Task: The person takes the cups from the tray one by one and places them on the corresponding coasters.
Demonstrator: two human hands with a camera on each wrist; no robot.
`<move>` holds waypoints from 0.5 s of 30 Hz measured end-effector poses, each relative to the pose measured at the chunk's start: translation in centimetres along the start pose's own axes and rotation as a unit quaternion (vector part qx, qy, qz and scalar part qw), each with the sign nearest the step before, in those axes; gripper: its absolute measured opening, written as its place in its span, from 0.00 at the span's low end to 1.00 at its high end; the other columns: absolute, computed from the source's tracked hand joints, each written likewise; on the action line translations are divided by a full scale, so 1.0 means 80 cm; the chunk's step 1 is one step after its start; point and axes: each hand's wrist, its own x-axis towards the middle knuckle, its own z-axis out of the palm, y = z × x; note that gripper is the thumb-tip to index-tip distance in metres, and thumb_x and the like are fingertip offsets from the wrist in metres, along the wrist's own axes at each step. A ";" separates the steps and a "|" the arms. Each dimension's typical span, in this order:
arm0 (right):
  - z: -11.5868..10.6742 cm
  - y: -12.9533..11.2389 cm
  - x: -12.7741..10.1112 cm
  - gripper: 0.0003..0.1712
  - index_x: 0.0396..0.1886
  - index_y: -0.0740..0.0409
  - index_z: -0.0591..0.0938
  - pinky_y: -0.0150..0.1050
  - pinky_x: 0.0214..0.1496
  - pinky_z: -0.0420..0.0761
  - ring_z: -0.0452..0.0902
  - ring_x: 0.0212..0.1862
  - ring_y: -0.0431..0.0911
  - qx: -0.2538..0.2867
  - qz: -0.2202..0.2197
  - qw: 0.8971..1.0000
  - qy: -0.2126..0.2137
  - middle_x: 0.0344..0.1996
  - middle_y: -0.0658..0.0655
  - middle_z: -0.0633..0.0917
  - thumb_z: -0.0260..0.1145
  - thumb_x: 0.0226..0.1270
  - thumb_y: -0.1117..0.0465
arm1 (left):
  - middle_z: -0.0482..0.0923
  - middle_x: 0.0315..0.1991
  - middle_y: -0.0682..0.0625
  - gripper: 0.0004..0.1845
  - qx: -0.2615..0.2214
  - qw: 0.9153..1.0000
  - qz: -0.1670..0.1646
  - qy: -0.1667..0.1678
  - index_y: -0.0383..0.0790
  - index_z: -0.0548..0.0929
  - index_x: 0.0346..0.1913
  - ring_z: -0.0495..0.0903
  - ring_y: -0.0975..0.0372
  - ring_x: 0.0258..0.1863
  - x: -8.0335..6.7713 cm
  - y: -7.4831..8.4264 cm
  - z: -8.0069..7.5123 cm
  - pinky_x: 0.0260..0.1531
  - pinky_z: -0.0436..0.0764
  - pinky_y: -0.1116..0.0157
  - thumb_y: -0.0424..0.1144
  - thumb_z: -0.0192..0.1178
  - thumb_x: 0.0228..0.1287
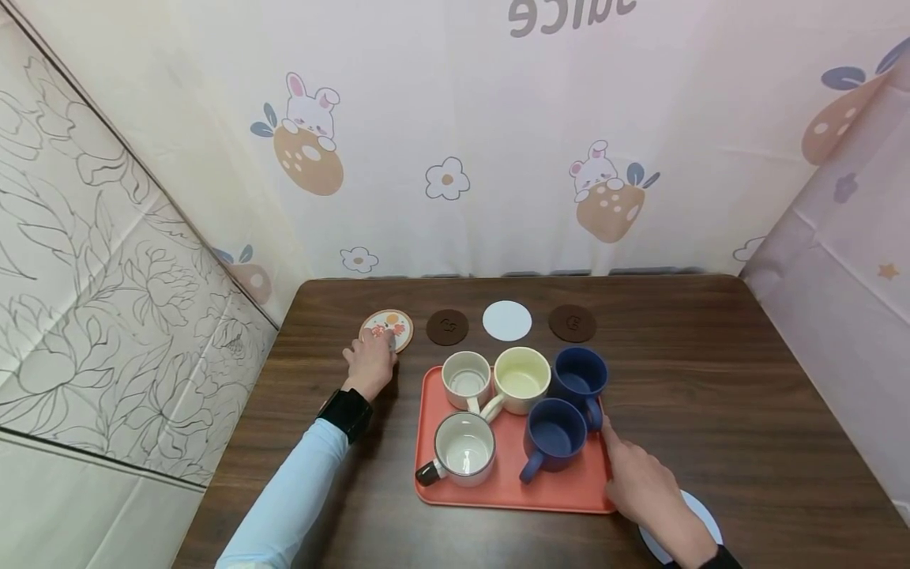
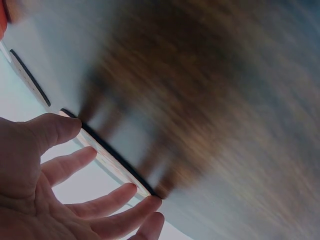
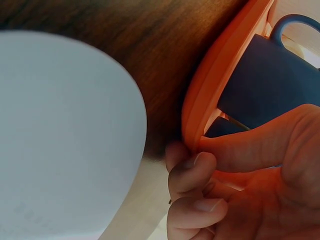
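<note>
Head view: left of the orange tray point(image 1: 508, 494), the left hand point(image 1: 370, 365) rests open fingers on the patterned coaster point(image 1: 387, 328) on the worktop point(image 1: 746, 411); the right hand point(image 1: 640, 482) grips the tray's right rim.

A dark wood-grain bench point(image 1: 711, 411) fills the lower middle. Behind it hangs a pale cloth backdrop point(image 1: 498, 118) printed with rabbits, strawberries and flowers. Left of the bench stands a panel point(image 1: 92, 276) with line-drawn peonies; right of it, a pinkish sheet point(image 1: 846, 261) with a star.
</note>
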 end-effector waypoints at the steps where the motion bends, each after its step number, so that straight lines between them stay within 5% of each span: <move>1: 0.000 0.000 0.000 0.50 0.78 0.75 0.60 0.55 0.38 0.83 0.78 0.36 0.54 0.000 -0.001 1.000 0.001 0.47 0.69 0.84 0.76 0.61 0.68 | 0.70 0.57 0.28 0.21 0.001 1.000 0.000 0.000 0.40 0.79 0.66 0.73 0.31 0.55 0.000 0.000 -0.001 0.55 0.66 0.31 0.37 0.65 0.73; 15: 0.003 0.003 -0.001 0.51 0.78 0.75 0.60 0.62 0.42 0.84 0.78 0.37 0.55 -0.001 -0.002 1.000 0.004 0.47 0.70 0.84 0.77 0.59 0.68 | 0.70 0.61 0.28 0.23 0.014 1.000 0.000 -0.009 0.42 0.78 0.69 0.71 0.31 0.58 -0.001 -0.002 -0.005 0.56 0.67 0.31 0.40 0.64 0.75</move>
